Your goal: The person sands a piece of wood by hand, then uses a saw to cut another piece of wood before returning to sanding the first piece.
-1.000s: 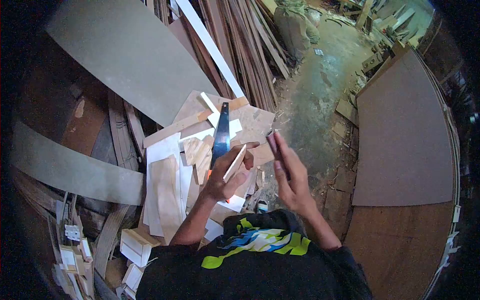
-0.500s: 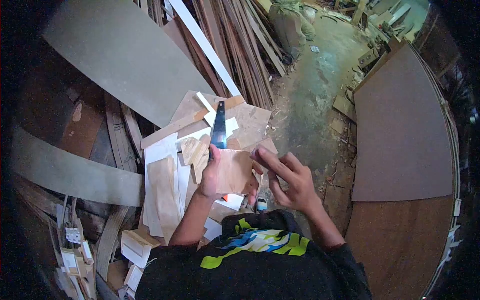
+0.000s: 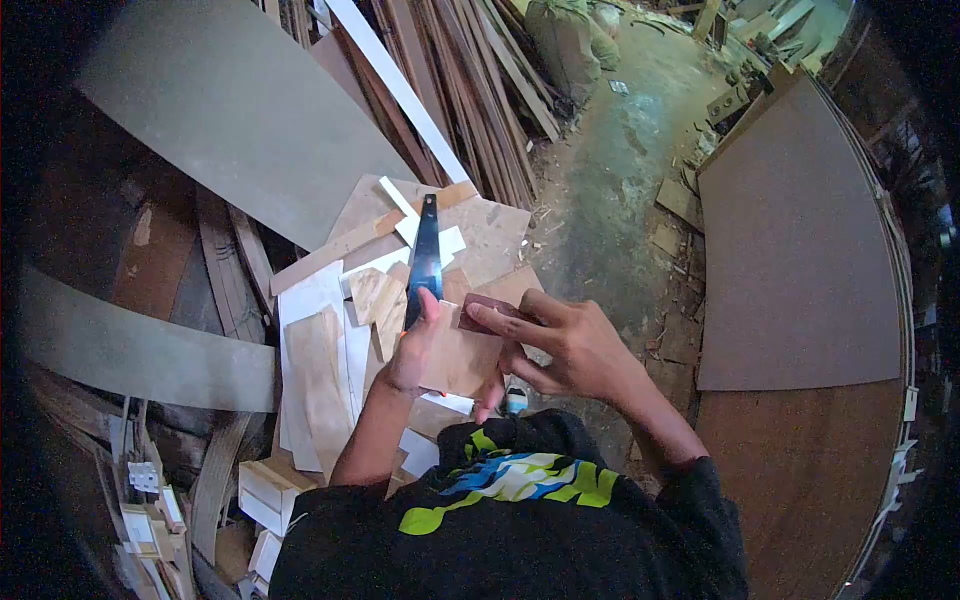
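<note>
My left hand (image 3: 412, 345) grips a small flat wooden board (image 3: 458, 362) by its left side, thumb on top and fingertips showing at its lower right. A reddish-brown piece of sandpaper (image 3: 482, 308) is pinched in my right hand (image 3: 575, 345), lying over the board's upper right corner. Just beyond the board lies a hand saw (image 3: 427, 250), its dark blade pointing away from me. Left of the saw is a cut wood block (image 3: 378, 300). The saw's handle is mostly hidden by my left hand and the board.
Under the saw are a plywood sheet (image 3: 490, 235), white strips (image 3: 400, 198) and offcuts (image 3: 318, 370). A large grey panel (image 3: 250, 110) leans at upper left, near stacked long planks (image 3: 470, 100). Tall sheets (image 3: 800, 250) stand on the right, beside a littered floor (image 3: 600, 200).
My right hand has moved left over the board, bringing the sandpaper from its right edge onto the upper right corner. The board has tilted slightly, still in my left hand.
</note>
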Available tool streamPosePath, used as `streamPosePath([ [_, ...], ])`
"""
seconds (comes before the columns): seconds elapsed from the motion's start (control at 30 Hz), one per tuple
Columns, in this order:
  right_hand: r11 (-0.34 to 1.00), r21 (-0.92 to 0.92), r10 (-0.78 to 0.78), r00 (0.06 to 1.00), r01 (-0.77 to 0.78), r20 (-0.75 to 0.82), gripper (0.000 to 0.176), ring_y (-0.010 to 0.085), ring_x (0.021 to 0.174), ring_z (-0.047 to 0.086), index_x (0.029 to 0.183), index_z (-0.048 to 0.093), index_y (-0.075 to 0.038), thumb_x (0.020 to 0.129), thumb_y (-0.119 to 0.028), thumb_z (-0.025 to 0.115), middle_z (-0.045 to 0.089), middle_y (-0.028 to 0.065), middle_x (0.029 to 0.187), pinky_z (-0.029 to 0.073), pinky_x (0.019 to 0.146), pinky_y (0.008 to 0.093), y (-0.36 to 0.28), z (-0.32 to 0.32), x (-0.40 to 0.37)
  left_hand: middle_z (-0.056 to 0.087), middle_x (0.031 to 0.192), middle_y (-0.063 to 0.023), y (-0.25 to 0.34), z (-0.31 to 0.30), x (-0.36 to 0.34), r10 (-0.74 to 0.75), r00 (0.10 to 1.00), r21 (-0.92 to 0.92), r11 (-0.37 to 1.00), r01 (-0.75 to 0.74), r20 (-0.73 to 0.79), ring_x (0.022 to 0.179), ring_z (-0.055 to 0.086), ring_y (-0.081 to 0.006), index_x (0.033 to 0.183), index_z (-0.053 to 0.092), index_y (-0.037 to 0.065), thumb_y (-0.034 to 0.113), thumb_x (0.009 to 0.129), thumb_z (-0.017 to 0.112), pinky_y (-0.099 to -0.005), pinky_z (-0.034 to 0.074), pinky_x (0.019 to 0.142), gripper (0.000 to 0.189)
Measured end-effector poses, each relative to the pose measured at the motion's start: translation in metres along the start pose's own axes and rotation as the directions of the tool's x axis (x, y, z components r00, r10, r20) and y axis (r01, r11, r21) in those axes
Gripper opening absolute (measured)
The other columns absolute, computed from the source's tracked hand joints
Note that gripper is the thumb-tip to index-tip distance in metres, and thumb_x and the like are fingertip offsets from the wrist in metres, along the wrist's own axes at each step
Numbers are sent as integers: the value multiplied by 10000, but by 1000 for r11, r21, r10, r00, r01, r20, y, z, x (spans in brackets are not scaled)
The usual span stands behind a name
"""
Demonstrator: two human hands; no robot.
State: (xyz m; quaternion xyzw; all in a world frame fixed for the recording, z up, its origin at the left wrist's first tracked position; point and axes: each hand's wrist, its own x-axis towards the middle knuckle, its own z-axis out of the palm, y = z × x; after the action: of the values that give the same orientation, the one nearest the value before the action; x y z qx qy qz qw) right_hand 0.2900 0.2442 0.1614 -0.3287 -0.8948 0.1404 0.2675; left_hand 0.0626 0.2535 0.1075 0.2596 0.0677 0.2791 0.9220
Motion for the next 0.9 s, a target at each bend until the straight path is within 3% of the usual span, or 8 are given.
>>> streamPosePath([
  [0.13,995,26,90,989,-94,114,628,310,656,613,1412,483,-242,809,-259,657,542,104,857,528,577,412,3,-8,-6,584,1125,-264,2,-19,-2,22,992,24,999,-25,123,719,654,-456,1369,348,0,820,826,295,-534,546,526,985],
  [0.27,1000,19,-12,996,11,83,623,310,679,632,1404,496,-240,802,-267,655,561,91,832,533,593,426,2,-3,23,580,1142,-259,-9,-11,4,114,992,103,989,-108,-53,727,655,-454,1367,363,28,845,805,268,-535,547,533,996],
  [0.33,1000,0,12,992,-12,127,614,309,678,632,1400,501,-232,806,-272,651,565,89,825,532,589,426,4,-8,26,586,1144,-243,-6,-5,7,100,992,-77,993,-93,82,746,659,-451,1362,379,47,876,770,260,-537,548,560,1026],
  [0.4,999,-10,33,987,-32,159,594,306,677,632,1389,514,-221,814,-293,642,570,91,820,533,589,426,8,-12,21,589,1147,-230,-2,-15,-1,71,990,-50,997,-65,121,758,661,-443,1356,388,51,878,766,263,-542,547,574,1024],
  [0.53,998,53,8,988,-17,157,580,298,674,632,1384,524,-231,820,-310,638,570,87,817,531,573,419,13,2,24,588,1143,-235,-4,-20,-6,66,993,265,964,-37,-98,755,663,-440,1347,401,59,898,743,248,-536,551,585,1045],
  [0.63,998,38,-47,993,43,112,586,285,671,633,1382,528,-237,813,-294,654,567,80,799,531,561,407,14,8,44,591,1101,-239,7,-8,1,97,981,316,948,-39,-170,734,662,-427,1357,381,37,922,704,256,-508,559,568,1107],
  [0.7,998,24,-65,991,63,120,592,279,666,631,1379,533,-235,803,-276,664,562,80,790,531,563,402,18,-1,43,602,1046,-223,9,-19,-1,85,996,-6,996,-85,-38,720,663,-401,1358,370,46,952,645,288,-485,560,556,1156],
  [0.9,997,66,-43,995,37,94,582,288,662,630,1381,532,-251,815,-275,664,555,76,806,539,587,399,24,3,39,590,1100,-266,2,-31,3,94,995,-15,995,-94,17,713,653,-441,1379,353,9,962,650,266,-500,555,532,1203],
])
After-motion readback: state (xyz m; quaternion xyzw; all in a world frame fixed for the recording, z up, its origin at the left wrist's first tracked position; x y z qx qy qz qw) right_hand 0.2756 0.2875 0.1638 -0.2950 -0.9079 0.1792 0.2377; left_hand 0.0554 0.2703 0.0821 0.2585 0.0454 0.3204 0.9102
